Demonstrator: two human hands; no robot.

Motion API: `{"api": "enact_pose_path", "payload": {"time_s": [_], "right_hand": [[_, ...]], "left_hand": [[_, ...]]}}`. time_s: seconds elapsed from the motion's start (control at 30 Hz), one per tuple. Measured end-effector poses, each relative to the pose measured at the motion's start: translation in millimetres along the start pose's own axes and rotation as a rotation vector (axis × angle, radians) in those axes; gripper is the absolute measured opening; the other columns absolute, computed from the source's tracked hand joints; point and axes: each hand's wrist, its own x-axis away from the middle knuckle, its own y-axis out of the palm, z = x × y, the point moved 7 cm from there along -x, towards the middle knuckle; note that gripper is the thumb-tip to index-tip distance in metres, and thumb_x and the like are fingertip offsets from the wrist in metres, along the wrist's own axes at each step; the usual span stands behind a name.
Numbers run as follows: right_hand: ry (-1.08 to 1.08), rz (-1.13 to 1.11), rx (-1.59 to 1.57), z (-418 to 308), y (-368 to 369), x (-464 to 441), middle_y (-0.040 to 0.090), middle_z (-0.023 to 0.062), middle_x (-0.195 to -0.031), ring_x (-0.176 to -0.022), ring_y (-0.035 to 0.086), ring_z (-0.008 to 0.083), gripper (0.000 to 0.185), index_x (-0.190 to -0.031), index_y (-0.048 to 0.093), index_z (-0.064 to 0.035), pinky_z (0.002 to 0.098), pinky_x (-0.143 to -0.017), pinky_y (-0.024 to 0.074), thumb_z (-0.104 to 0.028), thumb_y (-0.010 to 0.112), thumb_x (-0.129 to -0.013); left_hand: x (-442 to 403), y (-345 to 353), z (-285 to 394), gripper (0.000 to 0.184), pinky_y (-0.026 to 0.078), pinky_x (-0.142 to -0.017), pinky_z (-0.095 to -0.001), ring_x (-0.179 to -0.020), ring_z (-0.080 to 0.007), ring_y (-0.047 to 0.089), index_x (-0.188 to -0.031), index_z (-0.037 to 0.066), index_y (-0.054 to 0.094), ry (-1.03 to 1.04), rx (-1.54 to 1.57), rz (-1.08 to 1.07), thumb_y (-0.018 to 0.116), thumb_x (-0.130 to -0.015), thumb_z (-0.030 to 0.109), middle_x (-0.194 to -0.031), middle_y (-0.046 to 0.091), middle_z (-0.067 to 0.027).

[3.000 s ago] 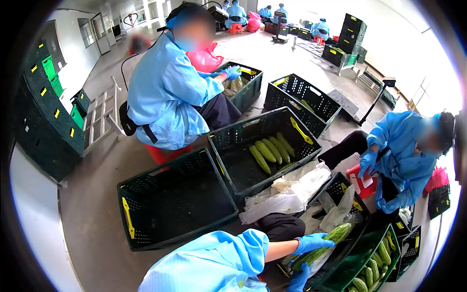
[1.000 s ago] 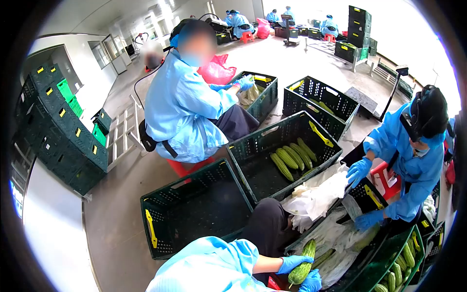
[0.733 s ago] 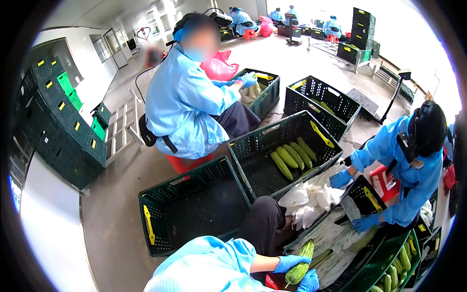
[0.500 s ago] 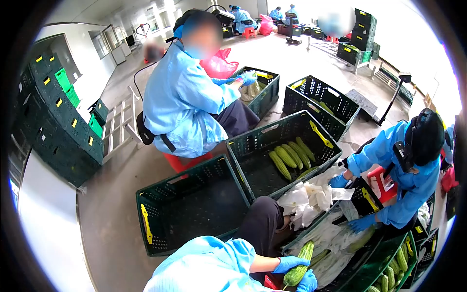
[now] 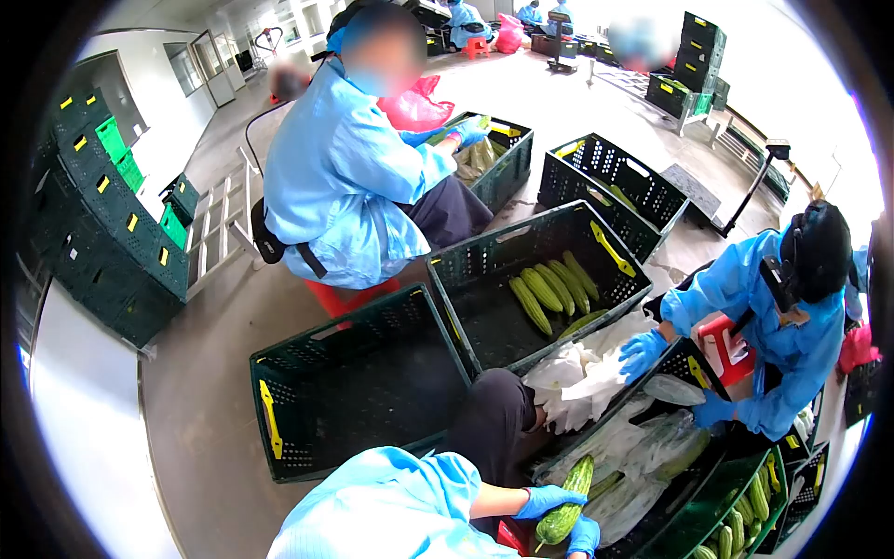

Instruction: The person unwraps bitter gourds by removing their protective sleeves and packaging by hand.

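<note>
A bumpy green bitter melon [image 5: 566, 508] is held between both my gloved hands, over the near end of a crate lined with clear plastic [image 5: 610, 498]. My left hand [image 5: 549, 501] is closed round its upper left side. Against its lower right side my right hand [image 5: 584, 537] grips it, partly cut off by the bottom edge. Just beyond, more melons lie in plastic inside that crate. To the right, a green crate [image 5: 778, 480] holds several bitter melons [image 5: 736, 531].
A dark crate [image 5: 358, 373] stands to my left; another [image 5: 531, 233] ahead contains several melons. White plastic bags [image 5: 577, 377] lie past my knee. One co-worker [image 5: 787, 307] sits at right, another [image 5: 354, 177] ahead left. Crate stacks [image 5: 107, 233] line the left wall.
The melon in my hands has shifted slightly left and tilted. The right co-worker's hand now has a plastic-wrapped melon raised at the crate's far end. My view has moved slightly.
</note>
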Motion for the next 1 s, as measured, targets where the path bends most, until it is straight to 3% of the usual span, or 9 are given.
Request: {"api": "enact_pose_path", "payload": {"time_s": [0.03,0.07,0.17,0.2,0.33,0.6,0.73,0.87,1.0], "right_hand": [[-0.063,-0.052,0.098,6,20,-13,0.070,0.0170,-0.101,-0.094,0.067,0.0361,0.046,-0.106,0.070,-0.0140,0.0477,-0.077,0.0513,-0.046,0.039,-0.095],[-0.184,0.154,0.061,11,24,-18,0.067,0.0192,-0.080,-0.079,0.066,0.0415,0.041,-0.083,0.071,-0.0122,0.0535,-0.068,0.0509,-0.039,0.042,-0.092],[0.063,0.053,-0.109,9,12,-6,0.069,0.0185,-0.086,-0.082,0.066,0.0411,0.043,-0.086,0.071,-0.0116,0.0518,-0.070,0.0511,-0.044,0.043,-0.090],[-0.093,0.017,-0.019,-5,5,-4,0.066,0.0258,-0.090,-0.092,0.064,0.0445,0.044,-0.091,0.072,-0.0005,0.0522,-0.082,0.0496,-0.033,0.043,-0.085],[0.311,0.004,-0.272,-3,-20,16,0.065,0.0270,-0.097,-0.097,0.064,0.0433,0.049,-0.090,0.072,0.0004,0.0506,-0.083,0.0486,-0.038,0.043,-0.082],[0.300,0.009,-0.236,-13,-37,29,0.066,0.0254,-0.100,-0.099,0.064,0.0416,0.045,-0.094,0.071,-0.0003,0.0486,-0.088,0.0492,-0.037,0.047,-0.084],[0.080,0.127,0.023,-20,-29,23,0.069,0.0196,-0.096,-0.084,0.068,0.0380,0.041,-0.093,0.073,-0.0032,0.0482,-0.078,0.0541,-0.028,0.040,-0.091],[0.353,0.334,-0.278,-15,-52,44,0.069,0.0197,-0.081,-0.076,0.068,0.0383,0.049,-0.078,0.073,-0.0034,0.0499,-0.070,0.0522,-0.034,0.037,-0.091],[0.382,0.509,-0.366,-16,-65,61,0.066,0.0217,-0.073,-0.069,0.066,0.0407,0.047,-0.074,0.072,-0.0062,0.0507,-0.064,0.0501,-0.037,0.042,-0.092]], "left_hand": [[0,0,0,0.039,0.053,-0.078,-0.0334,-0.084,-0.0190,0.066,-0.106,0.005,0.065,0.008,0.000,-0.007,0.071,-0.085,0.037,-0.099,0.070,-0.0078],[2,1,2,0.039,0.053,-0.078,-0.0335,-0.084,-0.0184,0.066,-0.107,0.005,0.065,0.037,-0.006,-0.024,0.072,-0.085,0.036,-0.099,0.070,-0.0072],[0,-1,0,0.038,0.053,-0.078,-0.0334,-0.084,-0.0186,0.066,-0.107,0.005,0.065,0.010,-0.004,0.001,0.072,-0.085,0.036,-0.098,0.070,-0.0071],[-1,-1,-1,0.039,0.053,-0.077,-0.0334,-0.083,-0.0181,0.066,-0.108,0.005,0.065,0.009,0.016,0.001,0.072,-0.085,0.036,-0.097,0.070,-0.0065],[0,0,-1,0.042,0.054,-0.078,-0.0333,-0.083,-0.0186,0.067,-0.108,0.005,0.066,-0.036,0.020,-0.020,0.071,-0.085,0.039,-0.097,0.070,-0.0071],[44,25,13,0.046,0.055,-0.078,-0.0332,-0.086,-0.0185,0.066,-0.118,0.006,0.060,-0.060,0.062,-0.243,0.067,-0.088,0.040,-0.101,0.068,-0.0094],[55,39,32,0.052,0.055,-0.087,-0.0389,-0.097,-0.0223,0.065,-0.131,0.004,0.051,0.012,0.259,-0.262,0.063,-0.091,0.035,-0.114,0.064,-0.0107],[54,17,15,0.056,0.057,-0.080,-0.0380,-0.092,-0.0222,0.066,-0.138,0.008,0.048,0.029,0.369,-0.224,0.062,-0.092,0.036,-0.110,0.065,-0.0100],[44,-9,-24,0.046,0.057,-0.074,-0.0372,-0.083,-0.0227,0.067,-0.110,0.004,0.060,-0.106,0.273,0.033,0.071,-0.084,0.040,-0.095,0.067,-0.0098]]}}
